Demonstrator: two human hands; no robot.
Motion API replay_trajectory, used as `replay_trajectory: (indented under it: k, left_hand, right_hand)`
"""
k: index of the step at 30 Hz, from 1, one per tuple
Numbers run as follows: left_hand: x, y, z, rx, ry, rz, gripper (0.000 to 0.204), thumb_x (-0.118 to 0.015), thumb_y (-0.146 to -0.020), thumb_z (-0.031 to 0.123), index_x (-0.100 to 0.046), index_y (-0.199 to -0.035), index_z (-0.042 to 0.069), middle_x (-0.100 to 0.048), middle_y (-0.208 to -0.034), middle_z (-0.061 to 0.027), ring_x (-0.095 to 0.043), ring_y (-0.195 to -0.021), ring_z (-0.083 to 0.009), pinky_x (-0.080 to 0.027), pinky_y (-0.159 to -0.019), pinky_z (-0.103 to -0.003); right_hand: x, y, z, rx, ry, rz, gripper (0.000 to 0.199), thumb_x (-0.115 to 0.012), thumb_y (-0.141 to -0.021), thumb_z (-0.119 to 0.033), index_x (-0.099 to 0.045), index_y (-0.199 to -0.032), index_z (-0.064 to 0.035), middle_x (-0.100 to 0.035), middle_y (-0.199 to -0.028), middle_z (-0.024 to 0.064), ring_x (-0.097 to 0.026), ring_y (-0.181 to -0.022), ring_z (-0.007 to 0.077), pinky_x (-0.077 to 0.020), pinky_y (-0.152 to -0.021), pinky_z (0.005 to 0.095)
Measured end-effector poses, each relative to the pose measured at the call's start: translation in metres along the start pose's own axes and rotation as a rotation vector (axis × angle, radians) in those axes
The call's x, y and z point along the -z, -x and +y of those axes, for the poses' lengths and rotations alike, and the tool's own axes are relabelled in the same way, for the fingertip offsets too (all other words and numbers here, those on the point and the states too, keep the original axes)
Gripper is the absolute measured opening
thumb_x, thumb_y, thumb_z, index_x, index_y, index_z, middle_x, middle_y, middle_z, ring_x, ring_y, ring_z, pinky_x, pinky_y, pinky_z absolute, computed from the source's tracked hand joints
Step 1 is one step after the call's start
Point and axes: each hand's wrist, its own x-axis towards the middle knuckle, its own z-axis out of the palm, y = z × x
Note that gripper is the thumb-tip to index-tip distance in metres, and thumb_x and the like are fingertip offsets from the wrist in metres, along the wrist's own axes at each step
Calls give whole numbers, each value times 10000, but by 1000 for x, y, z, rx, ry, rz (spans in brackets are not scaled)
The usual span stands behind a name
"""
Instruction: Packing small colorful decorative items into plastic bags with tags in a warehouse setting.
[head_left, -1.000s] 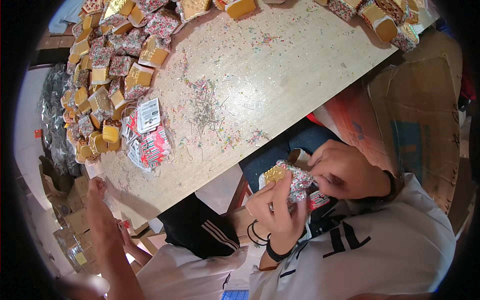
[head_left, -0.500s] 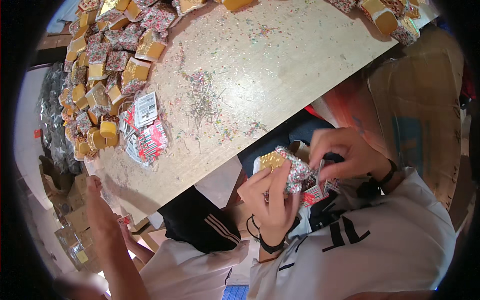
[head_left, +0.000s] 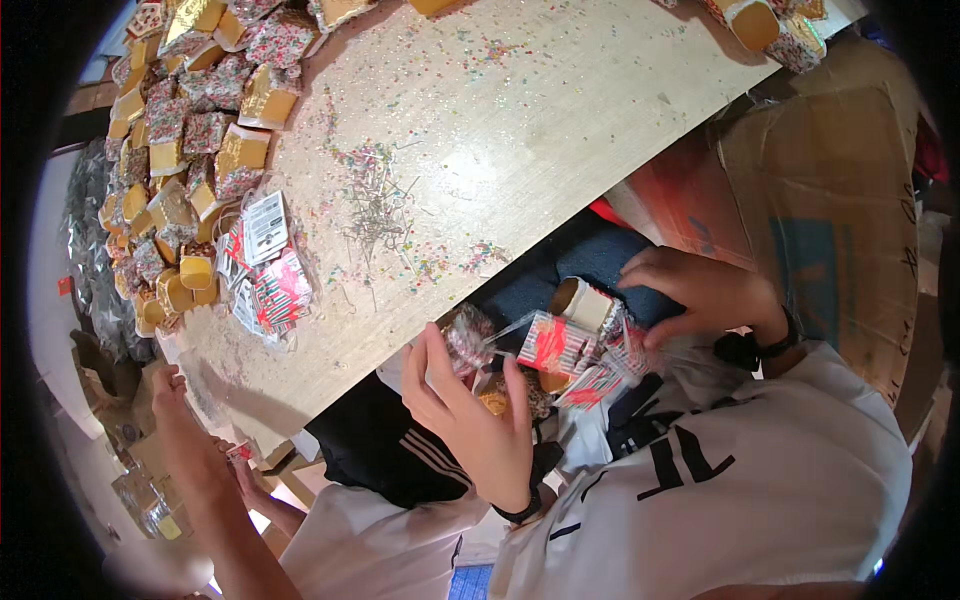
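A sprinkle-covered ornament (head_left: 468,340) is in my left hand (head_left: 465,425), partly hidden behind the fingers at the table's near edge. A clear string runs from it toward a red-and-white striped card tag (head_left: 553,345) over my lap. My right hand (head_left: 705,295) is empty, its fingers spread and curved above the lap. Between the hands lie a gold-and-white ornament (head_left: 590,305) and another striped tag (head_left: 590,388). More sprinkled pieces there are partly covered by the tags.
Gold sprinkled ornaments (head_left: 205,130) are heaped on the table's left. Beside them lies a bunch of tags (head_left: 265,275). Loose pins (head_left: 375,225) and glitter are scattered over the tabletop (head_left: 560,120). A co-worker's arm (head_left: 205,470) is at left; a cardboard box (head_left: 820,230) stands at right.
My left hand has moved left and down with the ornament, and the tag's string now stretches out. My right hand has let go of the thing it pinched and opened.
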Motion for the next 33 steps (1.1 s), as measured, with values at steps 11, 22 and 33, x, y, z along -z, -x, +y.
replay_trajectory:
  k: [11, 22, 33]
  left_hand:
    - [-16, -1, 9, -244, 73, -157, 307, -638, -768, 25, -619, -1068, 83, -572, -1092, -79, -535, -1078, -277, -281, -1033, -482]
    - [-20, 9, 9, -450, 225, -303, 205, -709, -737, 112, -645, -931, 89, -542, -804, -33, -539, -783, -213, -334, -1004, -495]
    - [-25, 3, 10, -465, 273, -534, 441, -679, -767, 330, -563, -1115, 85, -545, -971, -80, -521, -973, -265, -329, -995, -499]
  right_hand:
    - [-14, -2, -22, -193, -70, -127, 561, -739, -761, -272, -455, -1132, 38, -639, -821, 163, -615, -733, 318, -469, -632, 355]
    - [-25, 7, -14, -390, -337, -123, 492, -715, -808, -249, -444, -1129, 8, -636, -736, 142, -635, -657, 244, -489, -608, 328]
    - [-40, 15, -37, -325, -455, 60, 880, -745, -785, -258, -150, -1382, -6, -573, -799, 113, -605, -703, 182, -494, -622, 301]
